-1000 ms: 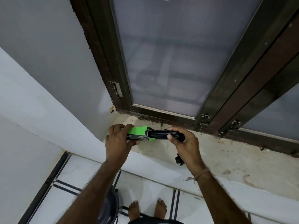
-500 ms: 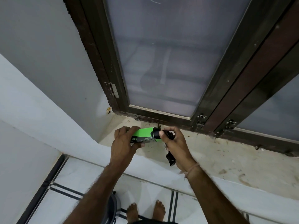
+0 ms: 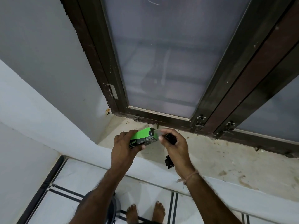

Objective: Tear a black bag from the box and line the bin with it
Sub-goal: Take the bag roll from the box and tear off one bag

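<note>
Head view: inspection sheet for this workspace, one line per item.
Surface: window sill, stained, with scattered specks.
Job's things: green bag box held above the sill; black bag in the right hand, a piece hanging below the palm; bin on the floor, mostly hidden by the left forearm.
Clutter: nothing seen.
Grippers: left hand grips the box; right hand closed on the bag.
Cables: nothing seen.
Surroundings: dark window frame, tiled floor.

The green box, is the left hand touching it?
Touching. The head view shows the left hand wrapped around the lower end of the green box, its fingers and thumb pressed against the sides, holding it above the ledge.
</note>
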`<state>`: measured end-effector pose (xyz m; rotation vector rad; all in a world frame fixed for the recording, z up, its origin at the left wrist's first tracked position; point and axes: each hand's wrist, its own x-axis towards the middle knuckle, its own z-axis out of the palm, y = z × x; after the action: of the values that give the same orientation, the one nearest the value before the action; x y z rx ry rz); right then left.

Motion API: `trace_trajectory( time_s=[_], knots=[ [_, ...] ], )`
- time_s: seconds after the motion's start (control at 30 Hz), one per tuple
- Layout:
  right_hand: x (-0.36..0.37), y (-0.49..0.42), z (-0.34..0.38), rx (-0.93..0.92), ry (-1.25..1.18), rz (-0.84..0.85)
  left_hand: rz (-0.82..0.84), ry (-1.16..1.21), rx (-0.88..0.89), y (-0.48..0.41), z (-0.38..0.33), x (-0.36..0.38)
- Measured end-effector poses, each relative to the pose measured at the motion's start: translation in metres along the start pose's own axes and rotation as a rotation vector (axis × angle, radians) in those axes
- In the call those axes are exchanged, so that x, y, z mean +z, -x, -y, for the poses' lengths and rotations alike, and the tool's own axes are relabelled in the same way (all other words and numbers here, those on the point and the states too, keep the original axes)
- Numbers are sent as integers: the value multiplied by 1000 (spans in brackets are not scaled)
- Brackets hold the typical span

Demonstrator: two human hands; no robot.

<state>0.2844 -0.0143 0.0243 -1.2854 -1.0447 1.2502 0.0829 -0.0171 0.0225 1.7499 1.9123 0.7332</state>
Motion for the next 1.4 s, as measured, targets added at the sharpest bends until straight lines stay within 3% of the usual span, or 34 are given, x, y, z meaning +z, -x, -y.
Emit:
trace_trajectory(
  time_s=[0.07, 0.2, 0.37, 0.47, 0.53, 0.63, 0.73, 0.93, 1.17, 1.4],
  knots=[
    [-4, -1, -2, 4, 44, -24, -4, 2, -10, 0, 1, -1],
    [1, 0, -3, 38, 109, 130, 17, -11, 17, -1, -3, 2],
    [4, -2, -6, 28, 174, 144, -13, -21, 4, -5, -6, -2],
    [-1, -2, -8, 31, 159, 13, -16, -24, 14, -9, -3, -4],
    [-5, -4, -9, 154, 148, -115, -12, -18, 19, -11, -1, -4],
    [-11, -11, -5, 354, -19, -81, 8, -5, 28, -12, 0, -4],
    [-12, -11, 6, 269, -117, 7, 13, -11, 24, -12, 0, -5],
    [-7, -13, 15, 101, -3, 180, 28, -38, 54, -12, -1, -3],
    [0, -24, 16, 9, 40, 221, 37, -60, 100, -12, 2, -7],
    [1, -34, 8, 36, 151, 234, 47, -114, 133, -9, 0, -6]
  ],
)
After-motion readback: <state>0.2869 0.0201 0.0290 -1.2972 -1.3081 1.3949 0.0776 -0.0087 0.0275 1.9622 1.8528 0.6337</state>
